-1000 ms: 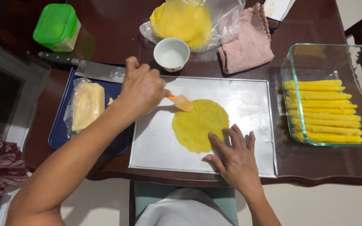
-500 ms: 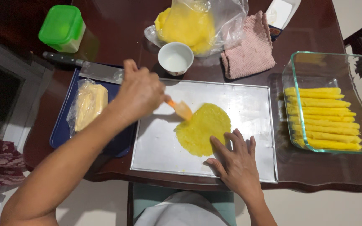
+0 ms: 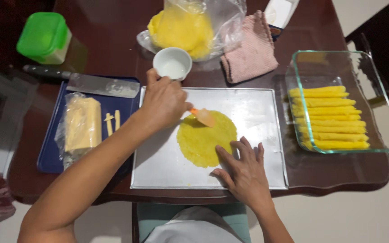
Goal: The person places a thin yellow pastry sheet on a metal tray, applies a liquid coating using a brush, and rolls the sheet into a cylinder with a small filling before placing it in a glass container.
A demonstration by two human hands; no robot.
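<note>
A round yellow wrapper [image 3: 203,140] lies flat on a metal baking tray [image 3: 257,108]. My left hand [image 3: 165,102] grips a small orange brush [image 3: 203,117], whose tip rests on the wrapper's upper edge. My right hand [image 3: 244,168] presses its spread fingers on the wrapper's lower right edge and the tray. A small white bowl [image 3: 172,63] stands just behind the tray, beside my left hand.
A glass dish [image 3: 383,130] at the right holds several yellow rolls [image 3: 329,118]. A blue tray [image 3: 50,157] at the left carries a wrapped cheese block [image 3: 82,123], cheese sticks and a cleaver [image 3: 91,84]. Behind are a bag of yellow wrappers [image 3: 183,28], a pink cloth [image 3: 248,49] and a green-lidded container [image 3: 43,36].
The brush has moved from the wrapper's upper left edge onto its top surface. My right hand stays pressed on the wrapper's lower right. The camera view shifted slightly.
</note>
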